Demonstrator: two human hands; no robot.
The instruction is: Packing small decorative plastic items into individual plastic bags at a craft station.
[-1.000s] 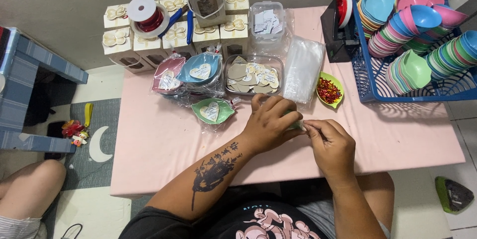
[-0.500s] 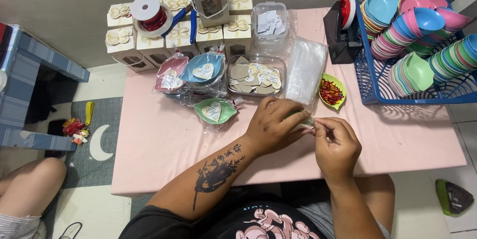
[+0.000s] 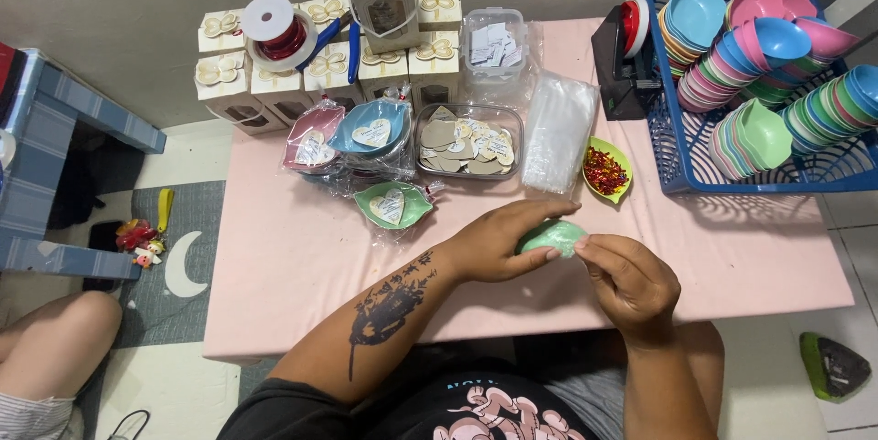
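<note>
L hand [image 3: 498,248] — grip closed on the green leaf-shaped dish [image 3: 551,237], fingers over its near-left end. R hand [image 3: 626,280] pinches the dish's right end; its grip is closed too. Dish sits between both grips, long axis approx. left-right, just above the pink bench [image 3: 293,257].

Up-left of the grips: white gift boxes [image 3: 274,83] w/ gold bows, red ribbon spool [image 3: 274,28], bagged dishes w/ heart-shaped tags [image 3: 370,134]. Straight ahead — clear tub of heart tags [image 3: 466,143], stack of clear bags [image 3: 558,129]. Up-right: blue basket [image 3: 677,175] of stacked coloured dishes.

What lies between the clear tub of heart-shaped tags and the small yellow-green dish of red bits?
A stack of clear plastic bags lies between tub and dish, in the head view.
</note>
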